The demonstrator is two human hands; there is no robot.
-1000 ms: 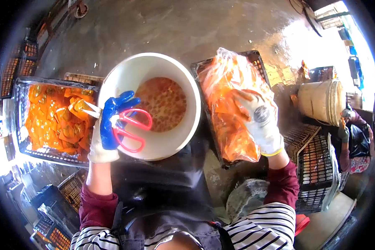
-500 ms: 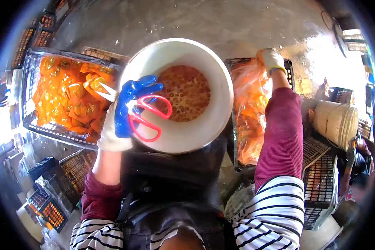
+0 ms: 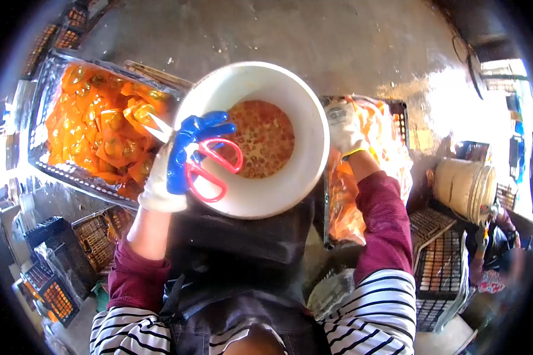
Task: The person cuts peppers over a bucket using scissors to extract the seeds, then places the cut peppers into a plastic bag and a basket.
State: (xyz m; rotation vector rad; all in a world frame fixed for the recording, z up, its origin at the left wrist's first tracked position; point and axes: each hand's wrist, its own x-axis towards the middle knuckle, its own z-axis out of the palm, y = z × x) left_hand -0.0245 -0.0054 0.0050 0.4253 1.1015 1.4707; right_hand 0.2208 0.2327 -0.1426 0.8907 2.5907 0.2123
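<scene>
My left hand (image 3: 186,157), in a white glove with a blue coated palm and fingers, is closed round scissors (image 3: 222,161) with red handles; their blades point up and left. It is held over the left rim of a white bucket (image 3: 311,154) with reddish-brown round bits in liquid (image 3: 260,139) at the bottom. My right hand (image 3: 344,127), in a white glove, reaches into the right crate (image 3: 400,121), touching the orange plastic packets (image 3: 342,207) and clear film there. Its fingers are hidden, so its grip does not show.
On the left, a dark film-lined crate (image 3: 89,186) holds many shiny orange packets (image 3: 100,127). A beige bucket (image 3: 463,186) and stacked crates (image 3: 441,266) stand at right, near another person (image 3: 497,254). More crates (image 3: 59,299) are at lower left.
My right hand has moved left and nearer, from the crate's far edge to its left side. The clear film now spreads towards the crate's right side. My left hand still holds the scissors.
</scene>
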